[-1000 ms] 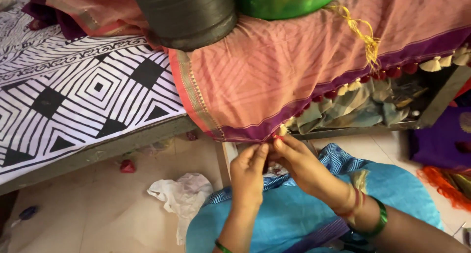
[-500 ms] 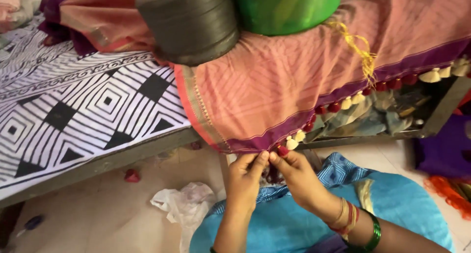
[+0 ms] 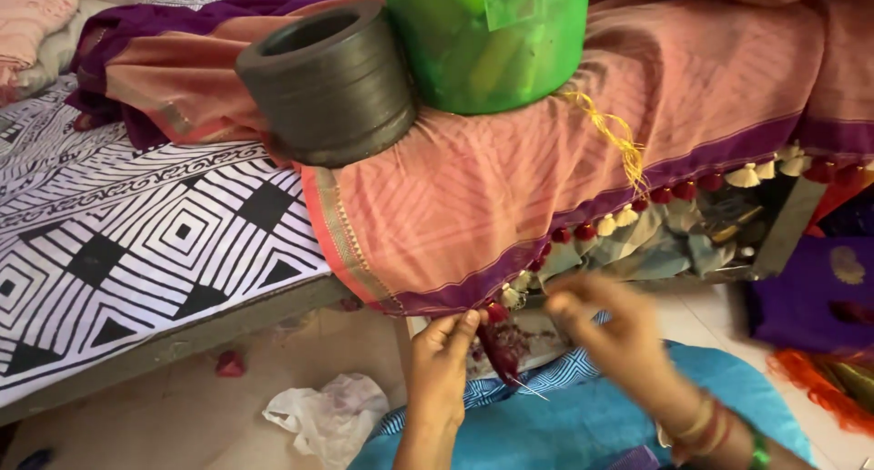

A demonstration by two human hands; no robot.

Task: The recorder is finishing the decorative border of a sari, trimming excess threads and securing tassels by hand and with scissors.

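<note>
Pinching the purple border of the pink cloth [image 3: 510,206] where it hangs over the bed edge, the left hand [image 3: 440,365] has thumb and fingertips pressed together on the hem beside a dark red tassel [image 3: 499,342]. A thin needle [image 3: 528,390] pokes out below that tassel. The right hand [image 3: 612,329] is motion-blurred just right of it; whether its fingers pinch thread I cannot tell. Red and cream tassels [image 3: 692,189] line the hem further right. Judgement: keep the hem taut at the pinch, work close to the border, and space the tassel evenly with its neighbours (black cylinder [image 3: 330,83] and green container [image 3: 487,37] weigh the cloth down).
</note>
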